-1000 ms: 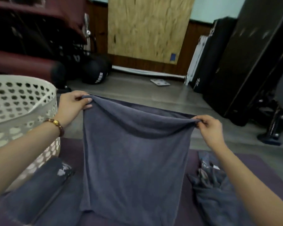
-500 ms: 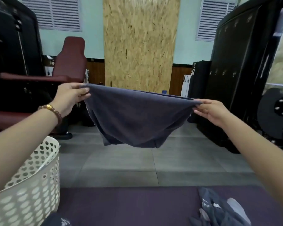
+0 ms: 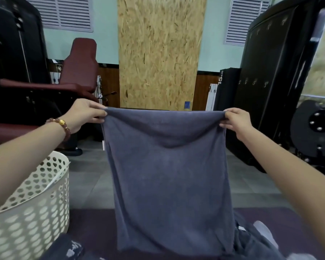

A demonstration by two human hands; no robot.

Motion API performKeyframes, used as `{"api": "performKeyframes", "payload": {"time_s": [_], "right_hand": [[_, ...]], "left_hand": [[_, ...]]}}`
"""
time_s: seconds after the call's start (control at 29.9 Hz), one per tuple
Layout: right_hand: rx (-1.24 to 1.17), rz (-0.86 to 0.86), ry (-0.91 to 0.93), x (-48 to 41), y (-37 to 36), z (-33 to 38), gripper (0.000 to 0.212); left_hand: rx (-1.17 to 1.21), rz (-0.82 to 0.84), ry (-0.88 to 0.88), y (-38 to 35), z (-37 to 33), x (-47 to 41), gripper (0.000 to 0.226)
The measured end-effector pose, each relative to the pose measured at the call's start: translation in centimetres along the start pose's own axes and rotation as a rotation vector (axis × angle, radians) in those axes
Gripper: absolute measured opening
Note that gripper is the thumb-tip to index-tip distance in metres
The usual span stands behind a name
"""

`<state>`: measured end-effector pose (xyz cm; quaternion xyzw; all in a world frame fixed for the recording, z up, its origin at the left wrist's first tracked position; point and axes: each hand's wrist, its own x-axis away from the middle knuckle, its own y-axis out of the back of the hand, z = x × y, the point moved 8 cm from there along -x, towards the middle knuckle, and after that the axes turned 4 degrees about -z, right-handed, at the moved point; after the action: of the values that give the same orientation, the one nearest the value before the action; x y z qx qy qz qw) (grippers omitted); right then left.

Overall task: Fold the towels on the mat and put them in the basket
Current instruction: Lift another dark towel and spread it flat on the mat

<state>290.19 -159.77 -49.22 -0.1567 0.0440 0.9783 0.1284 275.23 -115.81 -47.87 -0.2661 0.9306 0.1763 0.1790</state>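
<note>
Pinching one grey towel: left hand, right hand; one basket.

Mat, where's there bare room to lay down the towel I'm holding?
The clearest bare patch of mat lies between the basket and the hanging towel. A thin strip shows right of that towel, beyond the crumpled towels. The near left corner is crowded by another towel. Whatever lies behind the hanging towel is hidden.
</note>
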Motion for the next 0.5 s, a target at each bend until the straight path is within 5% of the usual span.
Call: {"api": "performKeyframes", "payload": {"time_s": [0.1,0.2,0.33,0.5], "right_hand": [[0.229,-0.086,0.16,0.6,0.3,0.7,0.018],[0.13,-0.111,0.162,1.3,-0.2,0.6,0.016],[-0.075,-0.123,-0.003,1.7,-1.1,-2.3,0.017],[0.02,-0.066,-0.095,2.3,-1.7,-7.7,0.023]], "left_hand": [[-0.012,-0.12,-0.024,0.2,0.9,0.5,0.02],[0.125,-0.272,-0.043,0.7,1.6,0.6,0.026],[0.124,-0.246,0.027,-0.4,3.7,0.9,0.028],[0.01,-0.087,0.059,-1.5,7.7,3.0,0.039]]}}
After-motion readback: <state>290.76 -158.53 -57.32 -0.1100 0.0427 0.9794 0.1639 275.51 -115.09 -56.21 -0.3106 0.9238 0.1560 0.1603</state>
